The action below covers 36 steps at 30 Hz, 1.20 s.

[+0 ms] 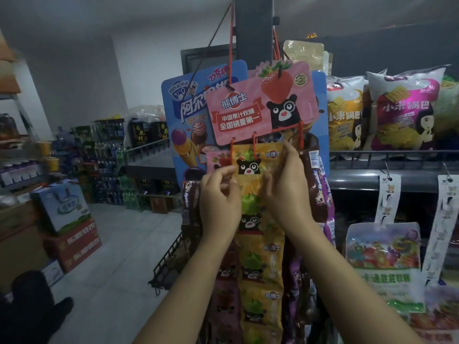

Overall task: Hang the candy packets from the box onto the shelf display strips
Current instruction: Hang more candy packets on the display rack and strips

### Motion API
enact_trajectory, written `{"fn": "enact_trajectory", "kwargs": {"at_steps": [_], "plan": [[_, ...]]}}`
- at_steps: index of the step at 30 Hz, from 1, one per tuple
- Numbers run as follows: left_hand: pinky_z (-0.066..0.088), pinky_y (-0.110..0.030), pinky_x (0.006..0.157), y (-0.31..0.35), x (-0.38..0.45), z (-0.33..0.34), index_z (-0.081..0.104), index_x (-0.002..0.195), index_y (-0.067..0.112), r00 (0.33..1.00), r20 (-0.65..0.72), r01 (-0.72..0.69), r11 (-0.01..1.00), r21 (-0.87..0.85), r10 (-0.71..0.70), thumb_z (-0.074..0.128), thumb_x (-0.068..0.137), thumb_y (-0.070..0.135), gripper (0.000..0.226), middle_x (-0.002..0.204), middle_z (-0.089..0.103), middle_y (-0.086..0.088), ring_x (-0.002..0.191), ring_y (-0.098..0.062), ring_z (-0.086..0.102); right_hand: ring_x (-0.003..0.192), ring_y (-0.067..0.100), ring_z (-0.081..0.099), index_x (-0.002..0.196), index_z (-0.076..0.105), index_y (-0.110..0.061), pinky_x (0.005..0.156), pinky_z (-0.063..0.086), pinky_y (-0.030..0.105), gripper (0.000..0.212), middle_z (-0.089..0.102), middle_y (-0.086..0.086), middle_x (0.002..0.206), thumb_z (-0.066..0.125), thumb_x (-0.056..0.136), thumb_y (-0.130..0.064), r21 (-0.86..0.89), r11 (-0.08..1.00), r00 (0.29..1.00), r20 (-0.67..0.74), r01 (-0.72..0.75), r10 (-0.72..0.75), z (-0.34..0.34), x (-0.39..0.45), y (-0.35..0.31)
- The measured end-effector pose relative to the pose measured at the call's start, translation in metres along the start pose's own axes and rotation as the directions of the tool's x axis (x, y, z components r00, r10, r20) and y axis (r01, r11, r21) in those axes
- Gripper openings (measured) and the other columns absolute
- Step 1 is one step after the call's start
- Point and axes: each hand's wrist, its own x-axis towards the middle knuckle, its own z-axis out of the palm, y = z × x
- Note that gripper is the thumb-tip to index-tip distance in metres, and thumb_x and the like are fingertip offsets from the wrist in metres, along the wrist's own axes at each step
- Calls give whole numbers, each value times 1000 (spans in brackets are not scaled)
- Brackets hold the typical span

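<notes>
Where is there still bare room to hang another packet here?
The two white strips right of the hands hang mostly bare under the grey shelf edge. The column of yellow packets under the pink sign is crowded, with dark packets on both sides.

Seemingly a shop; snack bags [402,112] shelved

Dim shop. Pale tiled floor [119,244]; grey wall [82,78] far left; stocked shelf [392,167] right; cartons [72,234] left.
</notes>
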Motion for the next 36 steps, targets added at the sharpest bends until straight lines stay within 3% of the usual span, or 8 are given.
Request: {"fn": "enact_trajectory", "kwargs": {"at_steps": [3, 7, 10, 15, 20, 29, 33, 36], "plan": [[47, -9, 81, -10, -11, 2, 60, 104, 34, 999, 16, 29, 999, -44, -29, 52, 94, 12, 25, 111, 54, 10, 91, 11, 54, 136, 19, 27, 150, 11, -13, 108, 26, 22, 72, 26, 13, 146, 50, 91, 3, -33, 997, 997, -35, 66, -67, 5, -14, 5], [48, -14, 87, -20, -22, -2, 64, 104, 31, 999, -33, 34, 994, -100, -37, 51, 95, 13, 24, 112, 59, 8, 102, 3, 57, 142, 18, 17, 144, 31, -2, 116, 20, 28, 56, 24, 17, 149, 50, 91, 2, -127, 976, 977, -97, 179, -192, 16, -39, 19], [49, -13, 84, -32, -35, -9, 63, 101, 35, 995, -39, 88, 989, -119, -93, 52, 95, 16, 23, 113, 61, 3, 100, 0, 59, 137, 17, 27, 135, 43, 0, 113, 23, 17, 50, 35, 19, 142, 53, 87, 2, -62, 971, 967, -97, 231, -236, 23, -63, 31], [54, -30, 81, -54, -73, -29, 63, 98, 38, 972, 21, 233, 961, -152, -233, 50, 96, 19, 23, 108, 65, 3, 93, -9, 64, 123, 17, 42, 125, 55, -2, 106, 33, 25, 36, 51, 8, 124, 55, 90, -8, -19, 967, 967, -40, 253, -253, 36, -114, 39], [52, -22, 71, -95, -128, -59, 63, 98, 35, 911, 139, 408, 896, -175, -387, 49, 97, 17, 23, 98, 67, 9, 81, -8, 65, 106, 9, 55, 118, 59, -11, 94, 39, 15, 28, 55, -11, 111, 52, 92, -20, 34, 996, 989, 121, 79, -83, 58, -187, 52], [48, -17, 62, -243, -285, -104, 64, 99, 30, 614, 310, 768, 641, -23, -725, 47, 97, 20, 19, 88, 65, 9, 71, -2, 63, 80, 6, 62, 111, 62, -17, 68, 46, 10, 24, 64, -9, 99, 56, 89, -22, -122, 922, 835, 393, -369, 386, 118, -376, 124], [43, -13, 48, -312, -376, -113, 63, 97, 23, 416, 316, 893, 449, 38, -853, 46, 98, 14, 20, 71, 66, 12, 53, 3, 57, 86, 19, 65, 110, 61, -21, 72, 54, 38, 21, 68, -4, 101, 58, 90, -20, -300, 791, 653, 449, -533, 610, 140, -475, 174], [42, -10, 52, -373, -449, -112, 61, 95, 21, 304, 298, 931, 349, 108, -905, 46, 98, 13, 18, 71, 60, 12, 58, 3, 59, 82, 14, 64, 108, 61, -22, 71, 54, 34, 18, 67, -7, 98, 60, 90, -20, -375, 715, 537, 479, -590, 695, 159, -550, 212]]}}
